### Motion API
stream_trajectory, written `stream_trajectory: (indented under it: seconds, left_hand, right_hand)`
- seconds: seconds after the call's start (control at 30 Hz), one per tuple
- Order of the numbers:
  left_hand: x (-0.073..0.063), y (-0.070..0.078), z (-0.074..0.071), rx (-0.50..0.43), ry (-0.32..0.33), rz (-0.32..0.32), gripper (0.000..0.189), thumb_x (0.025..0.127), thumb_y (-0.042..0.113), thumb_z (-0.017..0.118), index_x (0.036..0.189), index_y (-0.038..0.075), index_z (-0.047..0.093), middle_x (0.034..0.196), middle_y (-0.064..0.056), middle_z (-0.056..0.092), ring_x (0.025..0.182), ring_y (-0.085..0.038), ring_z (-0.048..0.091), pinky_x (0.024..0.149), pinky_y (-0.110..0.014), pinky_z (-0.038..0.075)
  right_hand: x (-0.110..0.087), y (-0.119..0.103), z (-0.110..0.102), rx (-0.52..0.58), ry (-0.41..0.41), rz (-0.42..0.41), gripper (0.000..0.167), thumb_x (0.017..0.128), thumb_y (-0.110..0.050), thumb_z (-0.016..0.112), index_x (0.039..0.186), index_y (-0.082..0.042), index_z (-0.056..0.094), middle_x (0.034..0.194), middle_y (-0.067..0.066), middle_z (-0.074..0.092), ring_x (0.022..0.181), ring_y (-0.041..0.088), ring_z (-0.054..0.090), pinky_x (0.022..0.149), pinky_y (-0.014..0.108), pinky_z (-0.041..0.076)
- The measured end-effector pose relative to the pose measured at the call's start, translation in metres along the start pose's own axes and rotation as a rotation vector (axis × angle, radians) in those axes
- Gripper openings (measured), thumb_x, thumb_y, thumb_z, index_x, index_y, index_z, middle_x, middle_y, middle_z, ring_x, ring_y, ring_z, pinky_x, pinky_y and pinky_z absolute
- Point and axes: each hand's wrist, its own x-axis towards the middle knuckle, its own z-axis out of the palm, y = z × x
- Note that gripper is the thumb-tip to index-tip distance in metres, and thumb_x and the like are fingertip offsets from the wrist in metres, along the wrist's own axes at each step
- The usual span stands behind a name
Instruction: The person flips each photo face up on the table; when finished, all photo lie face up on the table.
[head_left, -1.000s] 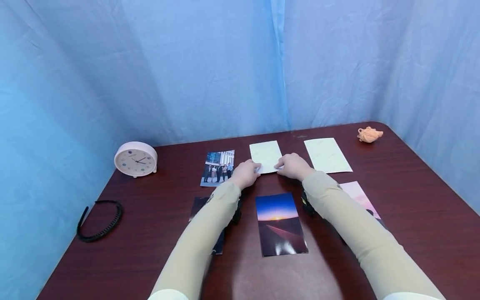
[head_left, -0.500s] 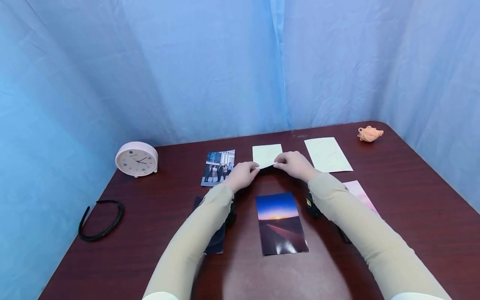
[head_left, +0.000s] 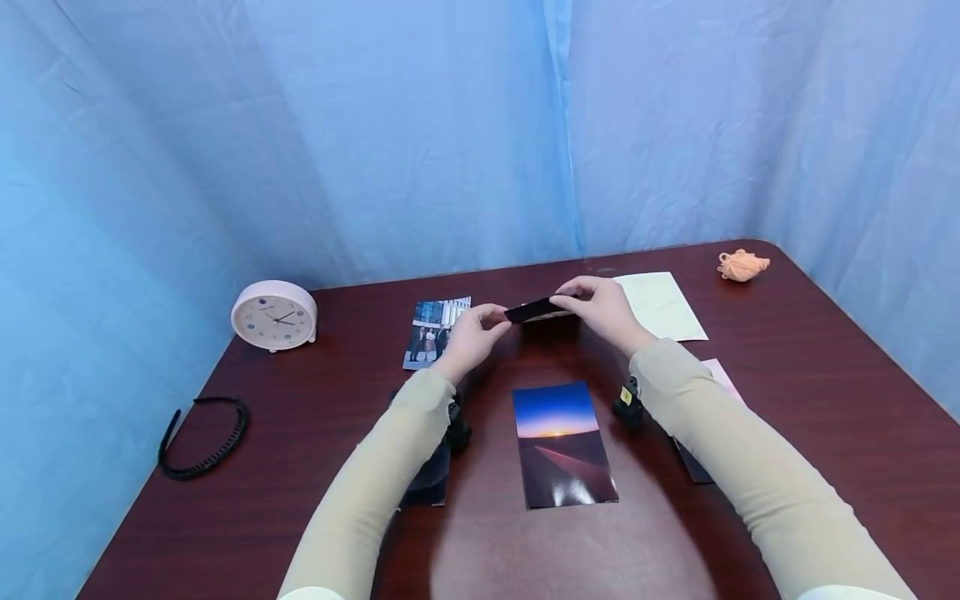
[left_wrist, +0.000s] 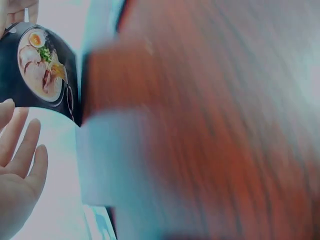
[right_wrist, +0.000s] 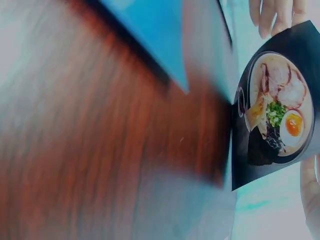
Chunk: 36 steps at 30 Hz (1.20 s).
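Between my two hands I hold a photo print (head_left: pixel 534 310) raised over the back middle of the table, seen almost edge-on in the head view. Its picture side shows a bowl of ramen with half an egg on black, bending slightly in the left wrist view (left_wrist: pixel 42 67). My left hand (head_left: pixel 474 335) pinches the left end between thumb and fingers. At the right end, my right hand (head_left: pixel 600 310) does the same. A sunset photo (head_left: pixel 564 446) lies flat in front of them. Beside the left hand lies a photo of people before buildings (head_left: pixel 433 333).
A white sheet (head_left: pixel 660 307) lies behind the right arm. Dark (head_left: pixel 427 483) and pink (head_left: pixel 723 382) prints are partly hidden under the arms. A white clock (head_left: pixel 275 317) and black headband (head_left: pixel 202 437) sit left; peach yarn (head_left: pixel 742 266) sits at the back right corner.
The print lay white side up on the table with both hands at its near edge. It has been lifted and tipped up, so a dark face now shows.
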Motion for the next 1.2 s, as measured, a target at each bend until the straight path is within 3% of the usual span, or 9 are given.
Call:
stream_trajectory:
  seconds: [0.27,0.43,0.53,0.63,0.8,0.9,1.1,1.2]
  left_hand:
    - [0.001,0.007,0.007,-0.078,0.073,0.067,0.012,0.090,0.010,0.063,0.101,0.005,0.062,0.103,-0.012,0.064,0.101,-0.023,0.061,0.093,-0.033,0.050]
    - [0.002,0.009,0.013,-0.089,0.127,0.073,0.009,0.090,0.008,0.063,0.097,0.003,0.061,0.100,-0.013,0.064,0.097,-0.024,0.060,0.091,-0.033,0.051]
    - [0.004,0.010,0.016,-0.103,0.160,0.068,0.006,0.091,0.008,0.062,0.093,0.003,0.061,0.096,-0.013,0.063,0.092,-0.023,0.058,0.087,-0.033,0.051]
    - [0.005,0.011,0.016,-0.131,0.195,0.076,0.005,0.090,0.006,0.062,0.089,0.002,0.060,0.092,-0.013,0.062,0.087,-0.022,0.056,0.082,-0.032,0.050]
    - [0.005,0.013,0.013,-0.153,0.245,0.090,0.005,0.089,0.004,0.063,0.086,0.001,0.060,0.087,-0.012,0.062,0.081,-0.019,0.055,0.075,-0.026,0.048]
    - [0.004,0.014,0.011,-0.190,0.271,0.090,0.006,0.089,0.004,0.063,0.087,0.000,0.060,0.084,-0.013,0.062,0.076,-0.017,0.055,0.072,-0.027,0.050]
    - [0.004,0.016,0.006,-0.367,0.299,0.063,0.007,0.089,-0.001,0.062,0.091,-0.006,0.058,0.084,-0.013,0.060,0.072,-0.008,0.055,0.080,-0.046,0.055]
    - [0.002,0.017,0.003,-0.418,0.295,0.035,0.008,0.089,-0.002,0.061,0.093,-0.008,0.058,0.083,-0.009,0.059,0.071,-0.005,0.055,0.078,-0.041,0.056]
  right_hand:
    - [0.001,-0.007,-0.002,0.126,0.077,0.049,0.033,0.086,-0.035,0.069,0.104,-0.007,0.071,0.080,-0.003,0.068,0.076,0.009,0.053,0.069,0.024,0.044]
    - [0.001,-0.012,-0.002,0.178,0.105,0.090,0.038,0.086,-0.040,0.068,0.106,-0.008,0.070,0.067,-0.009,0.054,0.065,0.010,0.044,0.058,0.024,0.040]
    - [0.001,-0.015,-0.002,0.203,0.114,0.104,0.039,0.086,-0.040,0.067,0.108,-0.007,0.069,0.066,-0.009,0.050,0.067,0.011,0.042,0.059,0.024,0.039]
    - [0.000,-0.018,-0.004,0.238,0.104,0.115,0.040,0.088,-0.037,0.067,0.113,-0.007,0.067,0.079,-0.007,0.052,0.077,0.013,0.046,0.069,0.024,0.040]
    - [0.000,-0.020,-0.005,0.287,0.067,0.141,0.047,0.090,-0.033,0.064,0.128,-0.007,0.056,0.119,0.008,0.053,0.112,0.024,0.052,0.096,0.037,0.043]
    - [0.000,-0.018,-0.006,0.296,0.048,0.144,0.048,0.092,-0.026,0.063,0.132,-0.003,0.051,0.125,0.015,0.052,0.117,0.028,0.051,0.102,0.040,0.041]
    - [-0.002,-0.013,-0.009,0.278,0.013,0.127,0.038,0.093,-0.014,0.060,0.128,0.001,0.053,0.100,0.001,0.061,0.090,0.005,0.056,0.081,0.019,0.046]
    - [-0.003,-0.010,-0.009,0.283,-0.026,0.144,0.034,0.093,-0.010,0.059,0.124,0.003,0.054,0.092,-0.005,0.059,0.081,-0.001,0.054,0.073,0.017,0.048]
